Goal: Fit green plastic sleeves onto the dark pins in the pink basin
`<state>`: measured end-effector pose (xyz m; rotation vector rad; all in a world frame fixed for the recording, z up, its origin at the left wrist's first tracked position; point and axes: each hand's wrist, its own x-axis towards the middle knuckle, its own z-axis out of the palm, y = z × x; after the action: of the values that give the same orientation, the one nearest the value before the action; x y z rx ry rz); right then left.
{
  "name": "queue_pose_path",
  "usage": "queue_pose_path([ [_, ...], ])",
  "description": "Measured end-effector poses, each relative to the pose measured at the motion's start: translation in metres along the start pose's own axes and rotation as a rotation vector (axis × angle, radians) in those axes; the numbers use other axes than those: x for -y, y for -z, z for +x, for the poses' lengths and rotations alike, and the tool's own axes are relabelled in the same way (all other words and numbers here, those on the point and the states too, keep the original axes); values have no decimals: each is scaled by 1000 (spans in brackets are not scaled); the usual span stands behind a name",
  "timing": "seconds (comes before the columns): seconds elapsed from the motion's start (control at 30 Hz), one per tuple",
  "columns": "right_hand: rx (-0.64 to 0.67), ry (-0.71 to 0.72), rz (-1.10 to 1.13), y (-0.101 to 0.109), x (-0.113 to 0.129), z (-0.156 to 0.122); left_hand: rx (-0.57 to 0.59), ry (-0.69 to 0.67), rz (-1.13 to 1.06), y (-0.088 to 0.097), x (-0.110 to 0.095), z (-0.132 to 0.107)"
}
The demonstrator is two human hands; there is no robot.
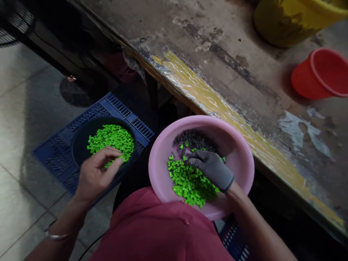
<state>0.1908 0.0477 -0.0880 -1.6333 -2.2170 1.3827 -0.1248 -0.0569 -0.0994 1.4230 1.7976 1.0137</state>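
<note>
A pink basin [156,163] rests at my lap, holding many small bright green plastic pieces [190,181] and a dark heap of fine, thin metal-looking bits [194,139]. Inside it is my right hand [210,168] in a grey glove, fingertips pressed together between the two heaps; what they grip is hidden. My bare left hand [99,172] hovers over the near edge of a dark round tub [80,145] of similar green pieces [114,141]. Its thumb and forefinger pinch together, with a bit of green showing at the tips.
The dark tub stands on a blue plastic crate [58,152]. A worn workbench [231,69] with a yellow, film-covered edge [195,83] runs along the right, bearing a yellow bucket [288,25] and a red bucket [307,78]. A floor fan [43,50] stands at upper left.
</note>
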Motion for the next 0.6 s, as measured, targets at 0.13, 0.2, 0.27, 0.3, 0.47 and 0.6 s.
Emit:
queue_pose_path([
  [0.13, 70, 161, -520, -9, -11, 5, -32, -53, 472, 27, 35, 10],
  [0.2, 133, 216, -670, -15, -6, 9, -98, -194, 565, 22, 24, 11],
  [0.27, 169, 235, -724, -20, 1, 16, -89, -301, 490, 5, -3, 8],
  [0.3, 174, 252, -753, -22, 4, 21, -20, -363, 403, -7, -20, 6],
  [0.47, 212, 435, -962, -38, 12, 44, 718, -593, 275, -87, -75, -6],
  [0.6, 206, 522, -1012, -47, 10, 49, 872, -678, 452, -136, -70, -16],
])
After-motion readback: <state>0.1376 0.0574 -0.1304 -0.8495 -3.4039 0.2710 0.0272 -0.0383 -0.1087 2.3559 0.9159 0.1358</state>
